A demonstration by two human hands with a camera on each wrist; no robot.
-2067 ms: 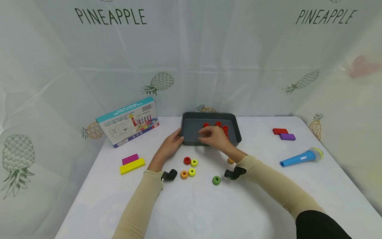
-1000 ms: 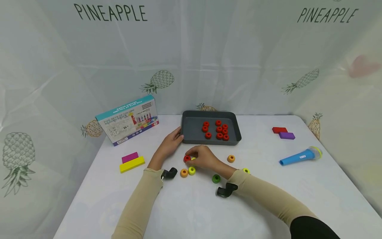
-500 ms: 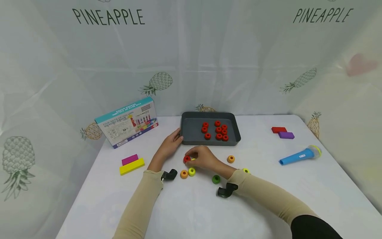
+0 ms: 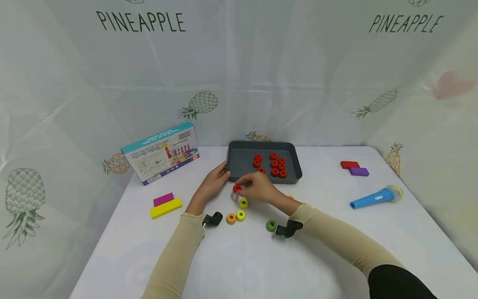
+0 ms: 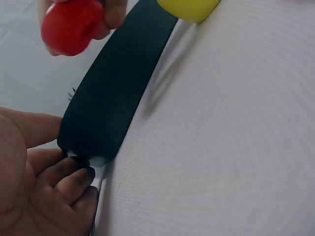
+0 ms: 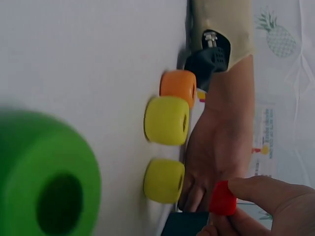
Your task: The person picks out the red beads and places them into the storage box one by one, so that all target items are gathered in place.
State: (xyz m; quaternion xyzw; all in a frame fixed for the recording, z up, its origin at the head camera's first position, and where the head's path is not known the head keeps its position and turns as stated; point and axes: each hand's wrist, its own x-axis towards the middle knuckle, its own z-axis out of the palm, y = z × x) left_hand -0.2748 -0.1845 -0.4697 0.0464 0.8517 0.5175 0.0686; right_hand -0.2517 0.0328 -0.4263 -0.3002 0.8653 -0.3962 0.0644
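Observation:
In the head view my right hand (image 4: pixel 258 187) pinches a red bead (image 4: pixel 237 188) between thumb and fingertips, just in front of the dark grey tray (image 4: pixel 242 171). The right wrist view shows the same red bead (image 6: pixel 223 198) held at the thumb tip. My left hand (image 4: pixel 213 181) grips the tray's left front corner; in the left wrist view its thumb and bent fingers (image 5: pixel 74 189) meet around that corner. Several red beads (image 4: pixel 274 163) lie inside the tray on its right half. Below the right hand, two yellow beads (image 4: pixel 243 203) and an orange bead (image 4: pixel 231 218) rest on the table.
A green bead (image 4: pixel 271 225) sits near the right wrist camera; another orange bead (image 4: pixel 291 197) is mostly behind the forearm. Yellow and magenta blocks (image 4: pixel 166 208) and a cardboard box (image 4: pixel 160 153) stand left. Red and purple blocks (image 4: pixel 359 171) and a blue microphone (image 4: pixel 373 198) lie right.
My right hand moved from the tray down to the red bead on the table, took hold of it, and now has lifted it toward the tray. The left hand stayed at the tray corner.

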